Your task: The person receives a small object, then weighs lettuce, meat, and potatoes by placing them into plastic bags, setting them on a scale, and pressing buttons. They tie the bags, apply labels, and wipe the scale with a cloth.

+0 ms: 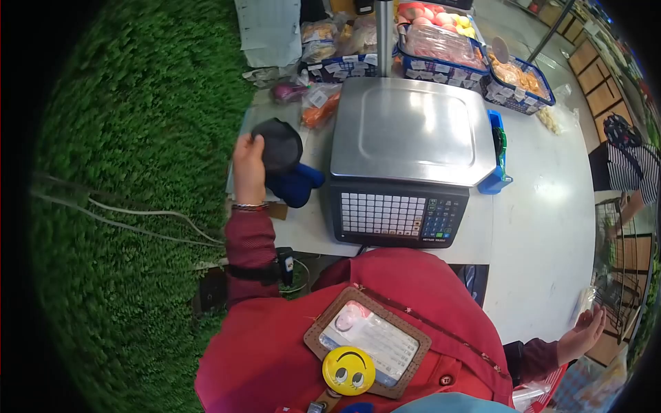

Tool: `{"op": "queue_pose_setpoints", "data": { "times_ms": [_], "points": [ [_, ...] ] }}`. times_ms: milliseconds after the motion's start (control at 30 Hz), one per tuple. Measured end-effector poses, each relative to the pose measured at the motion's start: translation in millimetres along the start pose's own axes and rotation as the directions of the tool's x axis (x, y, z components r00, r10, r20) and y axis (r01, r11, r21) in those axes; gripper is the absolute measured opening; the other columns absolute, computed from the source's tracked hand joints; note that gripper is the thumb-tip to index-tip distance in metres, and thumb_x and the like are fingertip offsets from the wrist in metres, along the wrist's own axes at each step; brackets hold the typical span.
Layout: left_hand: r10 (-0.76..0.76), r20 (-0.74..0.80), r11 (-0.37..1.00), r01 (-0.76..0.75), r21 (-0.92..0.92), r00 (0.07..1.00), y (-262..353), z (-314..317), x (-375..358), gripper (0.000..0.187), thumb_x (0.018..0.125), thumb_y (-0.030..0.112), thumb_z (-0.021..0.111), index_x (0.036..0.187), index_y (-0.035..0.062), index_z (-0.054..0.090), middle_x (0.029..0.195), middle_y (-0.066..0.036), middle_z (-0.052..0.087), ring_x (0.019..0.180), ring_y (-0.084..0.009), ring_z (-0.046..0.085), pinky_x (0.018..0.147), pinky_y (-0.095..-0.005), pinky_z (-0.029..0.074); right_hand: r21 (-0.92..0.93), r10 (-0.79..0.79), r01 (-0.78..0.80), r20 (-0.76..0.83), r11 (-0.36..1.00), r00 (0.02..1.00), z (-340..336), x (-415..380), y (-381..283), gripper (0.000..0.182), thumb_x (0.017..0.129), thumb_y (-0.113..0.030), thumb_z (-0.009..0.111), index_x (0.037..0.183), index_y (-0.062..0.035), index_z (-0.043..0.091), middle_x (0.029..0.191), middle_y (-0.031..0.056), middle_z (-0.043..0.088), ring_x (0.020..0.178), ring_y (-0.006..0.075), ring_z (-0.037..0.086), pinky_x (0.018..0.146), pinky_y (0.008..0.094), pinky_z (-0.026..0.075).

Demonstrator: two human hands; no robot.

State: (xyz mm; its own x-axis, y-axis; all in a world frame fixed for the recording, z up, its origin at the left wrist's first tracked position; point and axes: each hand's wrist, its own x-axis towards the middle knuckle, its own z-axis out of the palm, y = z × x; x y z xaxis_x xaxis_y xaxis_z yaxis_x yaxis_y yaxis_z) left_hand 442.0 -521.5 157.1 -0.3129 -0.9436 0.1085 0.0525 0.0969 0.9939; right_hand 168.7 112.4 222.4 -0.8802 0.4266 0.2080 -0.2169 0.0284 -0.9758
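On the left, my left hand (249, 171) grips the edge of a round black shallow dish (277, 146), with the thumb pressed on its near rim. Below that dish lies a dark blue cloth-like item (296, 184), partly covered. Far to the right, my right hand (582, 337) has its fingers around the lower end of a whitish package in clear plastic (586, 303) by the counter's edge. How firmly the fingers close on it is hard to see. Between my hands stands a scale with a steel platform (413, 131) and a keypad (382, 214).
Blue baskets (441, 72) of packed food line the back. Bagged carrots (319, 104) lie left of the scale, a blue holder (497, 155) right of it. Green leafy covering (138, 138) and cables (158, 212) fill the left. A person in stripes (630, 165) stands right of the white counter (544, 227).
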Motion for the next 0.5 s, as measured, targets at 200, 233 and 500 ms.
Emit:
{"op": "queue_pose_setpoints", "data": {
  "times_ms": [200,233,500],
  "points": [
    [0.122,0.121,0.935,-0.073,-0.347,0.985,85.4,93.1,-14.7,0.026,0.096,0.020,0.051,0.115,0.0027,0.054,0.108,-0.007,0.059,0.097,-0.0160,0.059,0.083,-0.0276,0.047,-0.014,-0.010,0.010,-0.014,1.000,1.000,8.0,-28.9,-12.1,0.029,0.091,-0.015,0.058,0.116,-0.0021,0.054,0.096,0.0053,0.062,0.075,0.0107,0.054,0.071,0.0234,0.045],
    [0.156,0.184,0.929,-0.081,-0.361,0.971,82.6,112.4,-15.4,0.029,0.096,0.022,0.051,0.116,0.0026,0.053,0.111,-0.008,0.058,0.099,-0.0164,0.059,0.084,-0.0279,0.047,-0.015,-0.029,0.029,0.000,0.999,1.000,1.4,-27.0,-3.8,0.027,0.091,-0.015,0.058,0.114,-0.0018,0.056,0.093,0.0051,0.063,0.073,0.0092,0.054,0.069,0.0232,0.045],
    [0.053,0.758,0.346,-0.724,0.597,0.650,-30.7,237.6,-44.9,0.060,0.085,0.028,0.062,0.136,0.0092,0.038,0.137,-0.013,0.043,0.128,-0.0334,0.035,0.105,-0.0460,0.028,-0.023,0.077,-0.073,0.238,0.997,0.968,31.9,-76.8,10.7,0.016,0.090,-0.012,0.056,0.102,-0.0017,0.060,0.085,0.0055,0.063,0.066,0.0089,0.055,0.065,0.0225,0.047]
  ]
}}
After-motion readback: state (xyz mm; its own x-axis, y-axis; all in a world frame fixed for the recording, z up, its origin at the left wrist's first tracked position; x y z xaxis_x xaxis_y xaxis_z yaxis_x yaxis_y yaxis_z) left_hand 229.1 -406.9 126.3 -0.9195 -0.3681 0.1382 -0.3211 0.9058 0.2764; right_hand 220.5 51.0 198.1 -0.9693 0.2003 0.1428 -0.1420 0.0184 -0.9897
